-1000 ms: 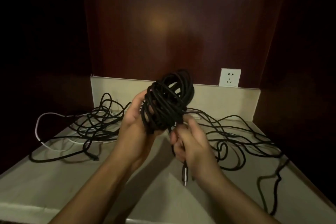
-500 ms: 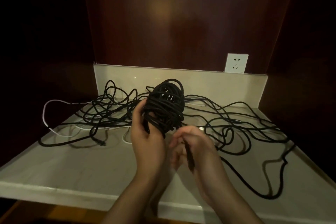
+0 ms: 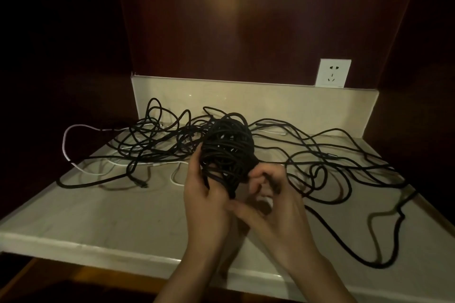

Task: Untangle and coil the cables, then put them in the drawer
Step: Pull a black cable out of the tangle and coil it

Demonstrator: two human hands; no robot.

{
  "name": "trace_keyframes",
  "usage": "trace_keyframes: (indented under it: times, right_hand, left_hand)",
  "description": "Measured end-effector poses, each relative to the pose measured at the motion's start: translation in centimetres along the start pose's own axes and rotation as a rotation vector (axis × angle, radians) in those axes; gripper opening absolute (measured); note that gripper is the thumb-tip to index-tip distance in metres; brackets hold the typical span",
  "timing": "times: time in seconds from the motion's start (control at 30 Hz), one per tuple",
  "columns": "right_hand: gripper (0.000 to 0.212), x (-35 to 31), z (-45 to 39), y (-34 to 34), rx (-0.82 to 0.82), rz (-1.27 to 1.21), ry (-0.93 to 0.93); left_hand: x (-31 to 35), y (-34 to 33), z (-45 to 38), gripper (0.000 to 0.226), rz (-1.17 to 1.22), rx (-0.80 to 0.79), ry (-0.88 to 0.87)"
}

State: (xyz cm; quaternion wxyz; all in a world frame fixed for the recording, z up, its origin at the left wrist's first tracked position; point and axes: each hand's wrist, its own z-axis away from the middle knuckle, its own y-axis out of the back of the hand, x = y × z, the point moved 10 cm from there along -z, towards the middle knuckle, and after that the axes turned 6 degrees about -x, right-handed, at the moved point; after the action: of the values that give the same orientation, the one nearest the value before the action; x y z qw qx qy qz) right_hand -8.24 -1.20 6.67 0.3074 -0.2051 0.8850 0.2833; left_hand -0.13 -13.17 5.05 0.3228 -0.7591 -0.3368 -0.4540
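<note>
Left hand (image 3: 209, 194) gripped our bundled black braided cable coil (image 3: 227, 152) | right hand (image 3: 270, 194) pinched its tail (blurred) | limp, light, springy: we judged holding across the wraps safest.

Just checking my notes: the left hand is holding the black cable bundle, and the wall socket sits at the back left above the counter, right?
Not quite. The head view shows the wall socket at the back right, not the back left. The rest holds: the left hand holds the black cable bundle above the counter.
</note>
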Motion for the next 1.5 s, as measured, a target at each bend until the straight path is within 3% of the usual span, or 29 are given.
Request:
trace_keyframes:
  times: [0.2, 0.37, 0.67, 0.9, 0.97, 1.2, 1.3, 1.5]
  right_hand:
    - [0.073, -1.7, -0.9, 1.6, 0.016, 0.139, 0.206]
    - [0.081, -1.8, -1.1, 1.6, -0.009, 0.259, 0.241]
    - [0.058, -3.8, -0.5, 1.5, 0.009, 0.198, 0.534]
    - [0.045, -5.0, -0.1, 2.2, 0.058, 0.203, 0.624]
    - [0.041, -5.4, -0.3, 2.8, 0.097, 0.183, 0.655]
    - [0.042, -4.1, 0.1, 2.8, 0.120, 0.008, 0.548]
    - [0.044, -2.4, -0.1, 3.3, 0.175, -0.190, 0.414]
    - [0.043, 0.4, -0.2, 2.7, 0.213, -0.588, 0.174]
  left_hand:
    - [-0.2, 0.5, 0.6, 0.032, -0.016, -0.020, -0.025]
    - [-0.8, 1.0, 0.9, 0.026, -0.035, -0.002, 0.009]
    - [-1.3, 0.5, 2.0, 0.028, 0.014, -0.051, 0.096]
    - [-1.0, -0.1, 2.3, 0.025, -0.010, -0.164, 0.083]
    - [-0.8, -0.1, 2.4, 0.038, -0.072, -0.188, 0.037]
    - [1.3, -1.4, 2.8, 0.094, 0.084, -0.346, -0.142]
    - [2.6, -1.7, 2.8, 0.077, 0.029, -0.428, -0.227]
    - [2.7, -1.3, 2.1, 0.056, -0.141, -0.503, -0.202]
